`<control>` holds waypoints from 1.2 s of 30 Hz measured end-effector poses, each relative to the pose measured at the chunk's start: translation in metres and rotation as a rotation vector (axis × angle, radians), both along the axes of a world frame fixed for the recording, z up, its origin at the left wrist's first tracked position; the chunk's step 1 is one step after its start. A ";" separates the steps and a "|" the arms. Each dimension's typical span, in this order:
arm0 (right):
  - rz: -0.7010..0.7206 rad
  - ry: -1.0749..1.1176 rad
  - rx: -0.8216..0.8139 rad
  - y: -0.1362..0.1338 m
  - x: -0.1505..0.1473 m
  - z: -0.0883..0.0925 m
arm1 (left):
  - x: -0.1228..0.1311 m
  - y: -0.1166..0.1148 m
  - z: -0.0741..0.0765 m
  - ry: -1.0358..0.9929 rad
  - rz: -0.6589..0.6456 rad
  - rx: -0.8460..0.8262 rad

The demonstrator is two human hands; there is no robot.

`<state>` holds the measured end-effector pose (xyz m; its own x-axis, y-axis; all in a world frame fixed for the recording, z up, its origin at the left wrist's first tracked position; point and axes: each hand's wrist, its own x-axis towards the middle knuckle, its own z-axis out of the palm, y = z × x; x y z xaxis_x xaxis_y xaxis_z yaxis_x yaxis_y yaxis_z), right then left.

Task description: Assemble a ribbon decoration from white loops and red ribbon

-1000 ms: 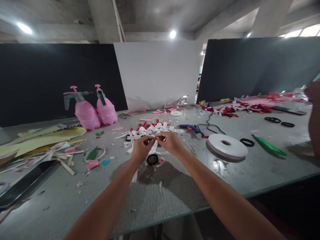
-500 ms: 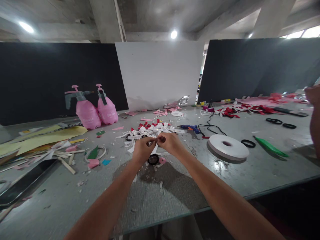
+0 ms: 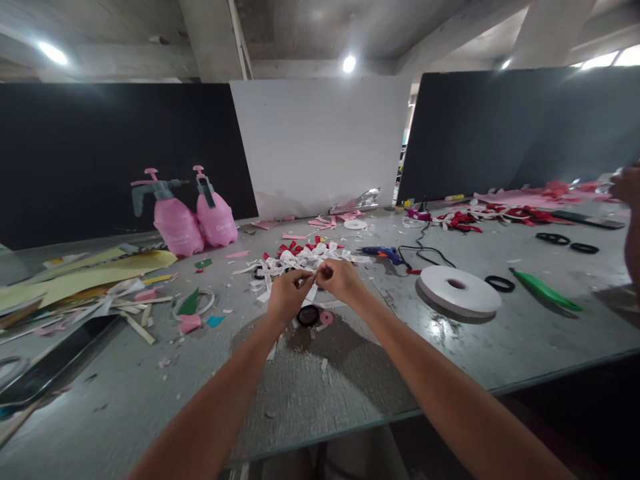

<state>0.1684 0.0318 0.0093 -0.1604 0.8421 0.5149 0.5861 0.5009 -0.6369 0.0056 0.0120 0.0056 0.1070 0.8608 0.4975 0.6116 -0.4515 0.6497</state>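
Note:
Close together over the table, my left hand (image 3: 290,293) and my right hand (image 3: 339,279) pinch with thumb and fingers. Between them a short piece of white ribbon (image 3: 311,294) shows, partly hidden by the fingers. Just beyond lies a pile of white ribbon bows (image 3: 320,253), with red bows (image 3: 296,248) along its back. Below my fingers a black roll (image 3: 308,316) rests on the table beside a small pink ring (image 3: 326,317). To the right of my right wrist is a large white ribbon roll (image 3: 459,291).
A blue glue gun (image 3: 383,254) with a black cord lies right of the bows. Two pink spray bottles (image 3: 179,227) stand back left, near paper scraps and a black tray (image 3: 60,360). A green object (image 3: 545,291) and black rings (image 3: 500,284) lie right. Another person's hand (image 3: 629,187) shows at the right edge.
My hands stay pinched together in nearly the same place, the fingers shifting slightly. The view has moved a little, and the other person's hand at the right edge has changed position.

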 end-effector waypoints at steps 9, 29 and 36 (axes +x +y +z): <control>0.009 0.037 -0.015 0.007 0.006 -0.004 | 0.000 0.003 -0.005 -0.090 -0.045 -0.047; -0.028 0.055 0.163 -0.010 0.012 0.013 | -0.004 0.005 0.000 -0.360 -0.066 -0.063; 0.046 0.070 0.123 -0.017 -0.005 0.008 | 0.001 -0.002 -0.001 -0.308 -0.130 -0.060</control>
